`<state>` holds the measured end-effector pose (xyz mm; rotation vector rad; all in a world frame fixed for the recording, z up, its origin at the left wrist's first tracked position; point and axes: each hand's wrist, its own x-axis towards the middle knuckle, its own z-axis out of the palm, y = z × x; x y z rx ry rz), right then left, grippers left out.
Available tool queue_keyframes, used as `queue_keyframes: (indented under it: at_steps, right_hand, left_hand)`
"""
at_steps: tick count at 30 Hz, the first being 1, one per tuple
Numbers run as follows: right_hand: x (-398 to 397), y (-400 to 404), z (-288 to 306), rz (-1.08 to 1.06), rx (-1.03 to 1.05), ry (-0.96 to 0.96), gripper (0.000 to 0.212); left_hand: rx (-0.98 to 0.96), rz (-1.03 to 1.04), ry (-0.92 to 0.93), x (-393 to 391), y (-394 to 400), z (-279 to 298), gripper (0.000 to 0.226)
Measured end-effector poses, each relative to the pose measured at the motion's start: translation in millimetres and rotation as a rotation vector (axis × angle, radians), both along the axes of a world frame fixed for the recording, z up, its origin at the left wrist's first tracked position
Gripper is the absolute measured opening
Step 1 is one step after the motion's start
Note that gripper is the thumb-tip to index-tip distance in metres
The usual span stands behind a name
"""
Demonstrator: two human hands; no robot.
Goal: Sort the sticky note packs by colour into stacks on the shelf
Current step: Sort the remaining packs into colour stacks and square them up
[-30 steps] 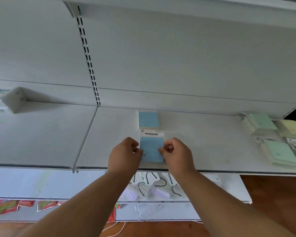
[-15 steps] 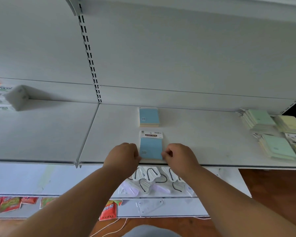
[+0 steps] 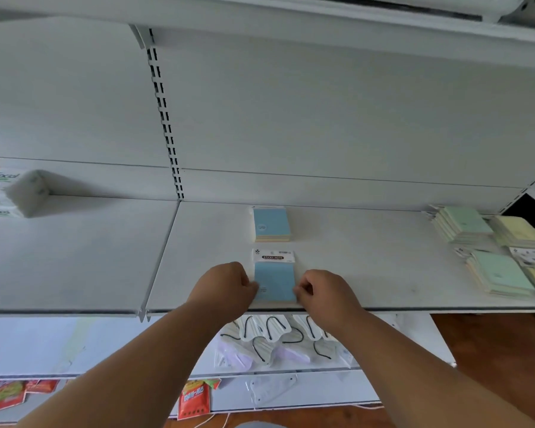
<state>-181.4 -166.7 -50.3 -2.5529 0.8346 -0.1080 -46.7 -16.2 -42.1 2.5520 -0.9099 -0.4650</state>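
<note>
Blue sticky note pack (image 3: 275, 281) is lying near the shelf (image 3: 368, 273) front edge, with the left hand (image 3: 226, 287) and right hand (image 3: 323, 291) pinching its sides.

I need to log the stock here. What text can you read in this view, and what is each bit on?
"STICKY NOTE": white header card of the blue pack between the hands.
"Facial": white boxes at far left, partly cut off.
Red snack packets on the bottom shelf: print too blurred to read.
Small print on the rear blue pack and green packs: too small.
</note>
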Motion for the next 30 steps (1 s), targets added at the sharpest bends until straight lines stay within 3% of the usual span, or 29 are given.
queue_keyframes:
  at_steps: [12, 16, 21, 24, 30]
  right_hand:
    - [16, -18, 5, -0.048, 0.083, 0.051, 0.022]
    - [38, -39, 12, -0.186, 0.081, -0.102, 0.013]
    - [93, -65, 11, -0.241, 0.291, -0.155, 0.020]
    - [106, -68, 4, -0.238, 0.372, -0.134, 0.021]
    - [104, -67, -8, -0.228, 0.332, -0.190, 0.021]
  left_hand:
    - [0.144, 0.026, 0.073, 14, -20, 6, 0.018]
    - [-0.007, 0.222, 0.061, 34, -33, 9, 0.023]
    - [-0.321, 0.373, 0.361, 51, -62, 10, 0.038]
    - [-0.322, 0.350, 0.395, 54, -71, 8, 0.027]
    - [-0.319, 0.344, 0.420, 61, -77, 6, 0.030]
